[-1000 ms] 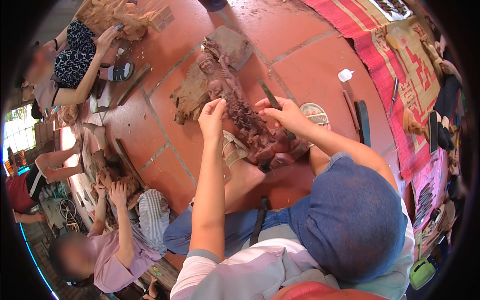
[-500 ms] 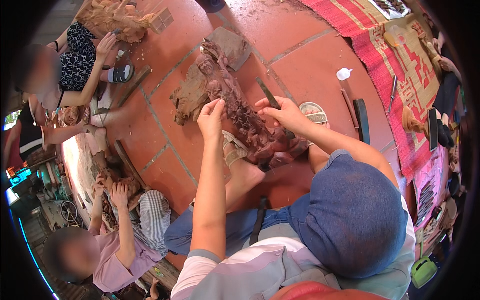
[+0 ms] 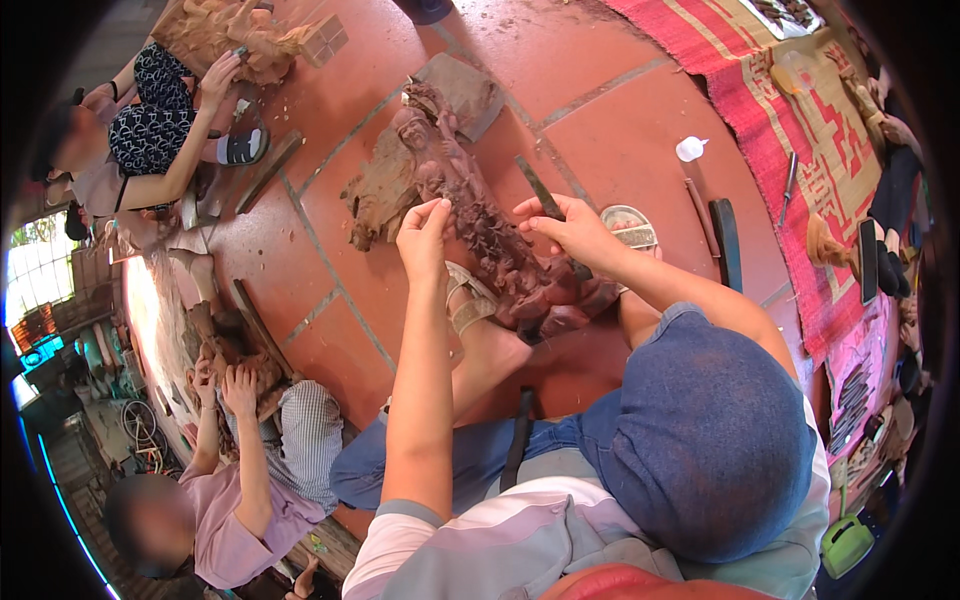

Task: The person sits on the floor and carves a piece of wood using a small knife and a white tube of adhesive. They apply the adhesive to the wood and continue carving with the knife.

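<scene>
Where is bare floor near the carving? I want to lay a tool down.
Bare tiles lie past the wooden carving, between it, the small white bottle and the red mat. Crowded: right of the right hand, by the round tin and dark tools.

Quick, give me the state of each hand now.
Left hand: fingers pinched on the wood carving.
Right hand: closed around a dark chisel.

The person wears a shirt (image 3: 520,540) with short sleeves, grey and pale pink, and blue jeans (image 3: 470,450). A blue cloth (image 3: 700,430) covers the right knee (it looks like denim). Both forearms are bare, and a tan sandal (image 3: 468,300) is on one foot.
</scene>
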Available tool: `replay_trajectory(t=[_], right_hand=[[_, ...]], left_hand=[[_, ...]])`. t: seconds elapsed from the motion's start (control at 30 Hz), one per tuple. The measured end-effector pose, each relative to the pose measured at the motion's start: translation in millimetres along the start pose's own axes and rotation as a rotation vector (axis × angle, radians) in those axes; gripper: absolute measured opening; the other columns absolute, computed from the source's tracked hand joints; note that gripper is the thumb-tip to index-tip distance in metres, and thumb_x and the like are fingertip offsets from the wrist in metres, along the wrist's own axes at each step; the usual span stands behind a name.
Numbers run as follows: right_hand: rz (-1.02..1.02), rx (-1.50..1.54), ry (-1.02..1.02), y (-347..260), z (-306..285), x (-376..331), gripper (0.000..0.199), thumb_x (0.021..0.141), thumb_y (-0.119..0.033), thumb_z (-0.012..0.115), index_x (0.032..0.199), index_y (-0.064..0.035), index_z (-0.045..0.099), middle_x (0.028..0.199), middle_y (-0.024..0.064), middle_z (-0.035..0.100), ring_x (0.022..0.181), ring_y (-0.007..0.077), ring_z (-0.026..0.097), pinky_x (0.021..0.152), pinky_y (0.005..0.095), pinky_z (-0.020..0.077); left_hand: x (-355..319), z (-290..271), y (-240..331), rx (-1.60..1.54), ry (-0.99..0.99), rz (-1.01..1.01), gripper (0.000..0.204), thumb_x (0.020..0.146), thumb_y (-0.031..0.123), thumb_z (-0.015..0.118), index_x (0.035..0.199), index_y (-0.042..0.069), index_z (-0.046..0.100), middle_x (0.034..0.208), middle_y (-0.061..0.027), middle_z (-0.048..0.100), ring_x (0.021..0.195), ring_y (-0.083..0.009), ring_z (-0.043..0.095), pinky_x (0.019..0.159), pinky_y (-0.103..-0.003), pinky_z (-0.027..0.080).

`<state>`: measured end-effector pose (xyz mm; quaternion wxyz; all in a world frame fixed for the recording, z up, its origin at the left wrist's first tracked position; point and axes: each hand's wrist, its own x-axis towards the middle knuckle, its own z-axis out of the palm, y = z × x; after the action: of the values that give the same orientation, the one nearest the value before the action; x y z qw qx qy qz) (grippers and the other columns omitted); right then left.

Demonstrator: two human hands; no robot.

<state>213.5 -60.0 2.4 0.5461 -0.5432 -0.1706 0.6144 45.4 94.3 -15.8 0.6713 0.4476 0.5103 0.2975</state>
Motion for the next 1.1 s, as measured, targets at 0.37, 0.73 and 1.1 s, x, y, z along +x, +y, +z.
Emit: replay_trajectory(t=[0.37,0.73,1.1], right_hand=[[-0.001,-0.035,0.005,0.4,-1.5,-1.0,0.024,0.089,-0.012,0.056,0.111,-0.0062,0.060,0.097,0.0035,0.066,0.058,-0.0002,0.047,0.049,0.0142,0.0389],[0.006,-0.062,0.012,-1.5,-0.8,-3.3,0.024,0.089,-0.014,0.057,0.112,-0.0076,0.060,0.095,0.0019,0.066,0.056,0.0001,0.046,0.048,0.0136,0.0378],[-0.004,-0.072,0.014,3.5,-3.6,-1.3,0.024,0.088,-0.014,0.057,0.112,-0.0084,0.060,0.095,0.0011,0.066,0.054,0.0003,0.045,0.047,0.0140,0.0372]], left_hand=[[-3.2,-0.1,-1.0,0.078,-0.026,0.164,0.018,0.085,0.009,0.069,0.099,0.001,0.062,0.089,-0.0053,0.066,0.078,-0.0109,0.063,0.064,-0.021,0.049],[-7.4,1.6,-4.2,-0.033,0.053,0.032,0.015,0.082,0.010,0.071,0.092,0.003,0.063,0.083,-0.0027,0.065,0.073,-0.0097,0.061,0.063,-0.021,0.048],[-8.7,-0.4,4.5,-0.077,0.011,0.176,0.012,0.085,0.005,0.066,0.094,-0.001,0.061,0.087,-0.0070,0.064,0.079,-0.0148,0.064,0.073,-0.027,0.056]])
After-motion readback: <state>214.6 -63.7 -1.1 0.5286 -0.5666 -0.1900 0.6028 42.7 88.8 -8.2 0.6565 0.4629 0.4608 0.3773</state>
